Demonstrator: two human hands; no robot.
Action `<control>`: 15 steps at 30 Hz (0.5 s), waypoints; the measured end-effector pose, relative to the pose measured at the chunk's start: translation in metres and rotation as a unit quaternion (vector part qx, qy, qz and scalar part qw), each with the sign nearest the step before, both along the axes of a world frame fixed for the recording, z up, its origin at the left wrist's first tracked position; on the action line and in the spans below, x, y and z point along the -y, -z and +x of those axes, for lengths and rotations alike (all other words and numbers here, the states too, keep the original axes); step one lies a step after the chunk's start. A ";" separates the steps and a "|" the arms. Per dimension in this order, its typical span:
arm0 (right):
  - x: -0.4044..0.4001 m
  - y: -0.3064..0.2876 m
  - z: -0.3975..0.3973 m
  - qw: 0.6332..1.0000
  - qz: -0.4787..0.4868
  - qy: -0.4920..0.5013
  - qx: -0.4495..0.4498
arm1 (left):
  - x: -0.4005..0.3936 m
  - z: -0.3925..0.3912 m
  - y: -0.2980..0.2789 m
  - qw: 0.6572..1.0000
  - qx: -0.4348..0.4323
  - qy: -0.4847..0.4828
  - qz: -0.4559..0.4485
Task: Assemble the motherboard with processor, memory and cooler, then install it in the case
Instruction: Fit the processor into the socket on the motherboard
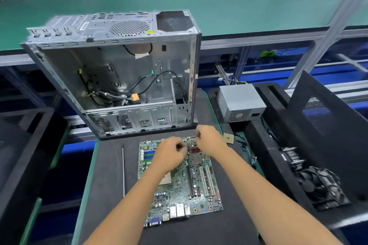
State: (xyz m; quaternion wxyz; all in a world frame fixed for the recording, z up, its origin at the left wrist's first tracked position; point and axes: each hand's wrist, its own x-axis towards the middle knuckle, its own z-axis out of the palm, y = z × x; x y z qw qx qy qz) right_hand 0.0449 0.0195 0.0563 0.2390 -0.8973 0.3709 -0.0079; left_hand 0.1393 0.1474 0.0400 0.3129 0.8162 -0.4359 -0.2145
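Head view shows the motherboard (179, 181) lying flat on the dark mat (111, 185), just before the open case (119, 77); its long axis runs away from the person, port cluster at the near edge, far edge toward the case; the left hand (171, 155) and right hand (209, 141) hover over the far end with fingers curled, though whether either pinches anything I cannot tell; a small square part, likely the processor (228, 138), lies beside the board's far right corner; the work probably wants light fingertip pressure and no flexing of the board.
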 end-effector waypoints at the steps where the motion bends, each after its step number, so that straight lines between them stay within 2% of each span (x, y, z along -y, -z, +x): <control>1: 0.006 0.002 -0.003 1.000 -0.007 -0.005 -0.012 | 0.011 -0.002 -0.004 1.000 0.007 0.002 -0.001; 8: 0.053 0.018 -0.033 0.991 -0.073 -0.006 -0.116 | 0.099 -0.032 -0.006 0.997 0.030 0.055 0.047; 15: 0.092 0.042 -0.051 0.986 -0.053 0.015 -0.157 | 0.156 -0.058 0.032 0.987 0.046 0.080 0.132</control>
